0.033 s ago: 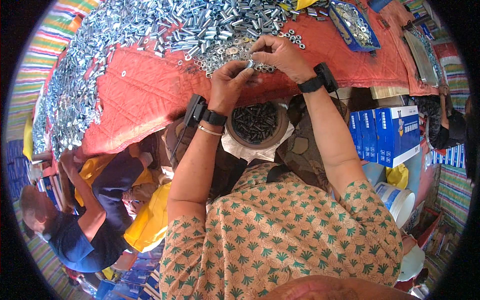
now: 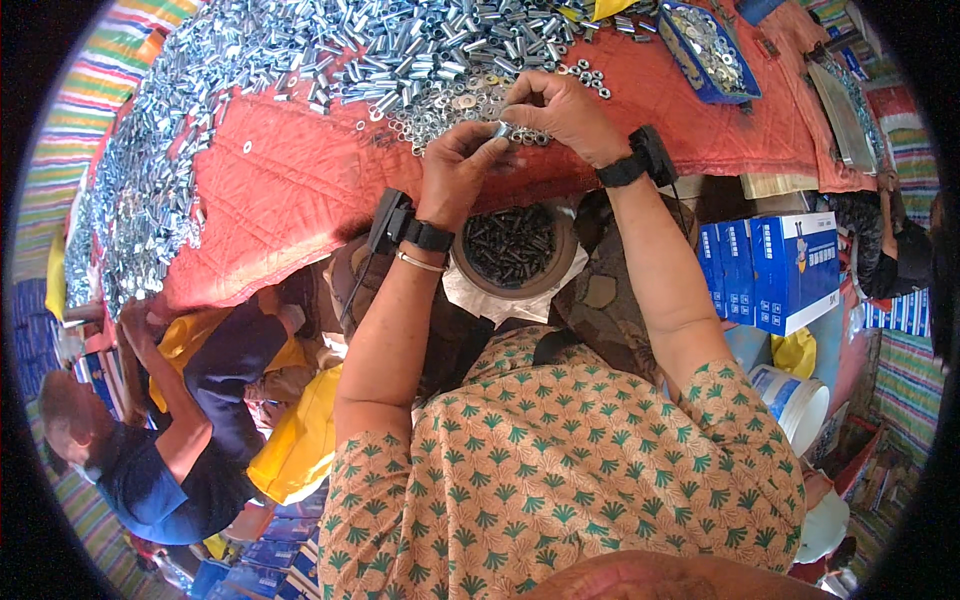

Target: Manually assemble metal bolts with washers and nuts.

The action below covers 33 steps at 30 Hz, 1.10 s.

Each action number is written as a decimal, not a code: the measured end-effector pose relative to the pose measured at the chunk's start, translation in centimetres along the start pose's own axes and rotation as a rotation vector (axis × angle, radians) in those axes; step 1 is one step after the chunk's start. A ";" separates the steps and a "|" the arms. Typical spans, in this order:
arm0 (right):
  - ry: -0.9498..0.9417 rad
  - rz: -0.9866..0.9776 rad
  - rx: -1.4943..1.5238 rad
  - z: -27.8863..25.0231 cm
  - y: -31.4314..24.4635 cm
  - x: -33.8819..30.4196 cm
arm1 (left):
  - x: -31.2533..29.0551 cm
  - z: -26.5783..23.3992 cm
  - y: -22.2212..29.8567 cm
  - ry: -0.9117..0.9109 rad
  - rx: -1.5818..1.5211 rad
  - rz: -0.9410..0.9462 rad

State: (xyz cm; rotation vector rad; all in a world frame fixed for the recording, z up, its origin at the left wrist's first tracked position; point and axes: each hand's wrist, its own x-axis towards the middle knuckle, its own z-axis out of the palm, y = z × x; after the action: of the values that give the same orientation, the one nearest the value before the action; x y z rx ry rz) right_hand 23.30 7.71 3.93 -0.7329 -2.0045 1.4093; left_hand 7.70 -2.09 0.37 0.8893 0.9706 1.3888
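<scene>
The metal tube (image 2: 502, 129) is over the near edge of the cloth-covered desk (image 2: 290, 190), pinched in the left hand's (image 2: 458, 162) grip, apparently for steadiness. The right hand's (image 2: 567, 115) fingertips curl at its far end; their hold cannot be told. Its long axis seems to point away from the wearer, though fingers obscure the tilt. Washers (image 2: 440, 124) lie just beyond, presumably for reach.

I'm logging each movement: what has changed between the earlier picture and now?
Nothing has visibly changed. The left hand still pinches the metal piece, with the right hand close beside it; the bowl and heap look the same.
</scene>
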 end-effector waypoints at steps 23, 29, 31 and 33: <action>0.095 0.063 0.284 3.1 1.2 1.1 | 0.1 -0.7 0.1 0.113 -0.172 0.002; 0.089 -0.114 0.265 3.8 -1.4 -1.3 | 0.9 -2.4 -0.2 0.349 -0.295 0.095; 0.091 -0.043 0.295 3.7 -1.2 -0.9 | 0.6 -2.2 -0.5 0.356 -0.270 0.105; 0.170 -0.050 0.404 4.3 -0.9 -0.6 | 0.4 -2.2 -0.7 0.354 -0.249 0.108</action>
State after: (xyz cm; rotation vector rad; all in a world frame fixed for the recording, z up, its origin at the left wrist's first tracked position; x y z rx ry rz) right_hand 20.47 4.31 3.54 -0.5936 -1.5324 1.5975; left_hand 5.91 -1.84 -1.07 0.5252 0.9937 1.7556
